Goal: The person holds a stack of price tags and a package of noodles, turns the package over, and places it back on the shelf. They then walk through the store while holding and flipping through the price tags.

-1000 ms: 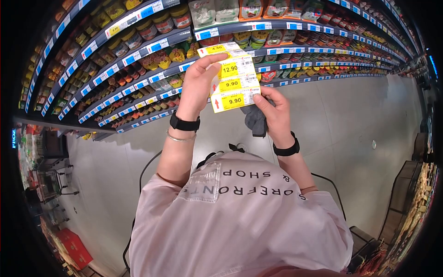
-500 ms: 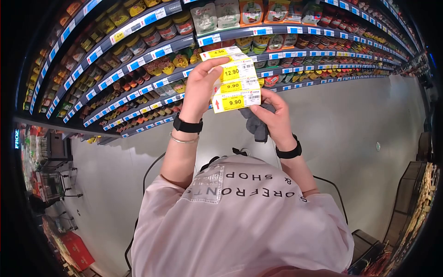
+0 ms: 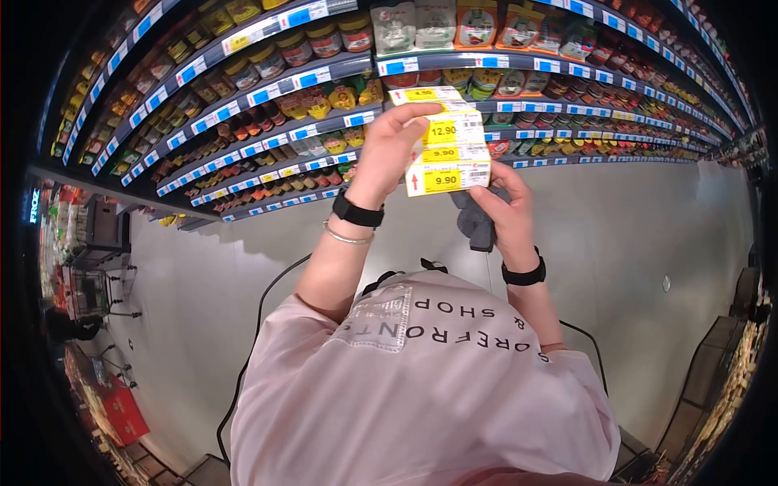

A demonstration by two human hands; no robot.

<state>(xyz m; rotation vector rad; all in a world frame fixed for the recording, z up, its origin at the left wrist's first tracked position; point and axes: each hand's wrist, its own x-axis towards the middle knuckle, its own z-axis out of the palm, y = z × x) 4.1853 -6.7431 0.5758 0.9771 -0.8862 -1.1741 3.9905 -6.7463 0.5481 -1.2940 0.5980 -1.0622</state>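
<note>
A stack of yellow and white price tags is held up in front of the shelves, fanned so that several printed prices show, among them 12.90 and 9.90. My left hand pinches the tags at their left edge, its index finger lying across the upper ones. At the lower right corner, my right hand grips the same tags, thumb in front and the other fingers mostly behind. A dark grey fabric bundle, possibly gloves, hangs beside my right hand under the tags; how it is held is hidden.
Long store shelves curve across the top, filled with jars and pouches and lined with blue and white shelf labels. Grey floor lies below them. Shopping carts and a red box are at the left, dark display stands at the right.
Both hands and the tags appear farther right in the view, and the shelves have shifted right and slightly down too. The grip on the tags looks the same.
</note>
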